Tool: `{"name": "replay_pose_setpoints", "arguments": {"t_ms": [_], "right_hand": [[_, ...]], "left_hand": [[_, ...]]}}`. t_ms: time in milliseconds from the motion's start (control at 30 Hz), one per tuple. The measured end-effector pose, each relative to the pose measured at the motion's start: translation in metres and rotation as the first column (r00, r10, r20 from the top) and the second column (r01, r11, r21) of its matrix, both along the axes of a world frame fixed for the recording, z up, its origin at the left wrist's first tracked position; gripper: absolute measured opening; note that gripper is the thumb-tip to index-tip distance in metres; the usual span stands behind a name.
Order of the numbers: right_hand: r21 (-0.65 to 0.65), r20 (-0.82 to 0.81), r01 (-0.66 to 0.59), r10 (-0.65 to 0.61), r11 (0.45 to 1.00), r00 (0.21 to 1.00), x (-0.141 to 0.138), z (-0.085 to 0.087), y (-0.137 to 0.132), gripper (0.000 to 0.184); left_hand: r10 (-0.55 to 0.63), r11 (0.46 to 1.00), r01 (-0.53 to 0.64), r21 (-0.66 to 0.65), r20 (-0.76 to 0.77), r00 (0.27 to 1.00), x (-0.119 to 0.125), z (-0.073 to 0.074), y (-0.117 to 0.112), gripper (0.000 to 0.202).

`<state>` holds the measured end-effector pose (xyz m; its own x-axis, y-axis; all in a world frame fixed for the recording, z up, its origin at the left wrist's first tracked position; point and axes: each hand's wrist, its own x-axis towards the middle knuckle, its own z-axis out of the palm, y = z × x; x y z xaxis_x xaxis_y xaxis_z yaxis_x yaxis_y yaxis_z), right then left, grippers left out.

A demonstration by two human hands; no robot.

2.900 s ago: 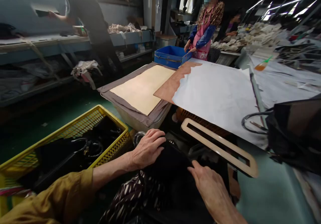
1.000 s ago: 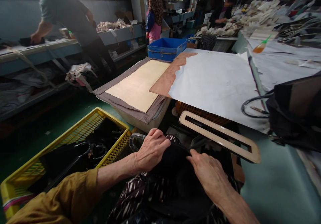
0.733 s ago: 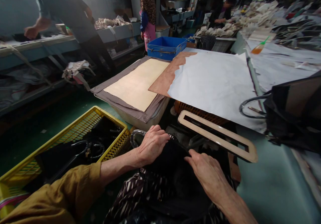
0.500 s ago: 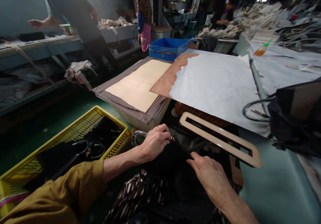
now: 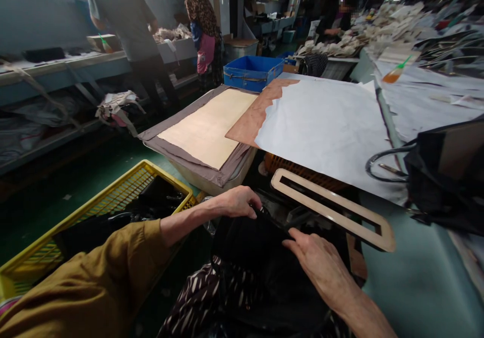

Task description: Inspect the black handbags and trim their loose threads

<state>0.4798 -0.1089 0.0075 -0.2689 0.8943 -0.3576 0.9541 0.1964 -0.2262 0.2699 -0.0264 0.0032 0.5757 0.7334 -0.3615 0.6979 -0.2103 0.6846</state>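
A black bag [image 5: 260, 262] of soft cloth lies across my lap, over patterned dark clothing. At its top edge, my left hand [image 5: 240, 203] is closed in a pinch, thumb and fingers on the rim. Farther right along the same edge, my right hand [image 5: 319, 262] grips the cloth between thumb and bent fingers. The edge runs taut between both hands. Just beyond them sits a pale slotted board [image 5: 385, 234], long with rounded ends. The bag's lower part is dark and hard to make out.
At left stands a yellow crate [image 5: 147, 166] holding black bags. Ahead are a tub [image 5: 196, 176] topped by a cream sheet [image 5: 212, 126], a blue bin [image 5: 245, 78] and a white-covered table [image 5: 321, 121]. Another black bag [image 5: 442, 176] rests at right. Several people work behind.
My left hand has shifted its hold, its fingers now lower on the bag's edge. The right hand stays nearly in place. Behind, one person has drawn an outstretched arm in; another has moved left.
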Motion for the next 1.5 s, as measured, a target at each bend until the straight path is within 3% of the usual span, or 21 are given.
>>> {"name": "replay_pose_setpoints", "arguments": {"t_ms": [100,233,533,933,1500], "right_hand": [[-0.023,-0.050,-0.006,0.005,1.000,0.999,0.004,-0.001,0.001,0.020],[-0.055,-0.107,-0.012,0.007,0.998,0.994,0.009,-0.004,0.004,0.021],[-0.075,-0.212,-0.037,0.021,0.997,0.977,0.015,-0.007,0.011,0.030],[-0.107,-0.319,-0.054,0.017,0.993,0.948,0.020,-0.012,0.015,0.032],[-0.098,-0.381,0.008,-0.044,0.995,0.924,0.022,-0.007,0.011,0.038]], "left_hand": [[0.003,0.990,0.008,-0.143,0.070,0.998,0.000,0.002,0.004,0.031],[0.021,0.977,0.008,-0.215,0.132,0.991,0.000,0.000,0.005,0.029],[0.005,0.975,0.026,-0.220,0.142,0.990,0.001,-0.011,0.010,0.026],[-0.040,0.976,0.064,-0.207,0.114,0.993,0.004,-0.010,0.008,0.024],[-0.007,0.985,0.029,-0.168,0.131,0.991,0.006,-0.012,-0.001,0.021]]}}
